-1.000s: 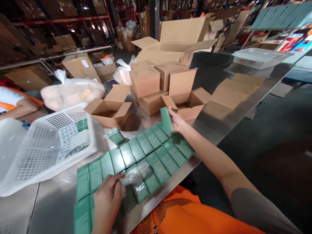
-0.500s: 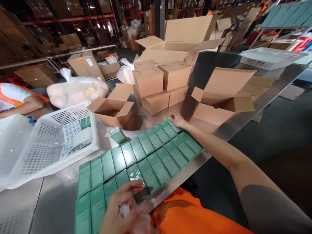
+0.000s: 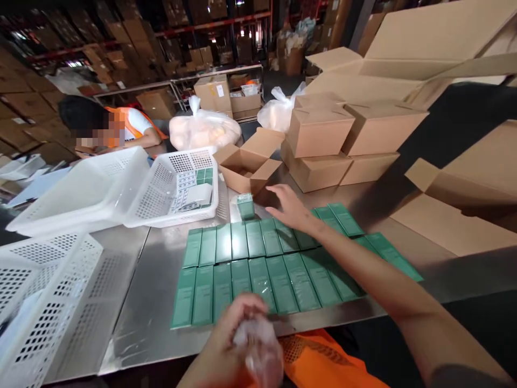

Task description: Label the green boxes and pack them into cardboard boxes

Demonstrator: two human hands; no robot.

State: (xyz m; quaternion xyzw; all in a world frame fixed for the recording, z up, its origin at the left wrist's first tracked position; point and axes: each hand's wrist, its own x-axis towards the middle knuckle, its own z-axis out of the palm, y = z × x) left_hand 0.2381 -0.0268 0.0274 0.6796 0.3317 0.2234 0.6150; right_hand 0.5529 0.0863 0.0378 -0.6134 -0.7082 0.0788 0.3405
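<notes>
Fingers [image 3: 278, 189] of the right hand [image 3: 291, 207] were spread apart and flat, hovering just over the far edge of the green cartons [image 3: 266, 264], clamped on nothing. Those cartons lay in two tidy rows on the steel desk [image 3: 133, 302], side by side and touching, and they serve as the landmark for everything else. Just beyond their far row, near the right hand's fingertips, stood one small green box [image 3: 245, 205] wrapped in clear film, upright and apart from the rows. Nearer than the cartons, at the desk's front edge, the left hand [image 3: 238, 350] was curled shut around a crumpled wad of clear film [image 3: 258, 350].

As a judgement, the cartons looked light and stiff, thin paperboard that would crush at the corners if pinched hard; taking one by its long edges, thumb on one side and fingers on the other, seemed the safest hold. The film-wrapped box would likely be slicker, so a grip across its flat faces would suit better than its ends. The film itself was soft and shapeless.

Left of the cartons sat white perforated baskets [image 3: 169, 188], one holding printed sheets. Beyond the cartons were an open brown box [image 3: 246, 167] and a stack of closed brown boxes [image 3: 335, 145]. Farther off, a person in an orange vest [image 3: 129, 126] bent over other work.
</notes>
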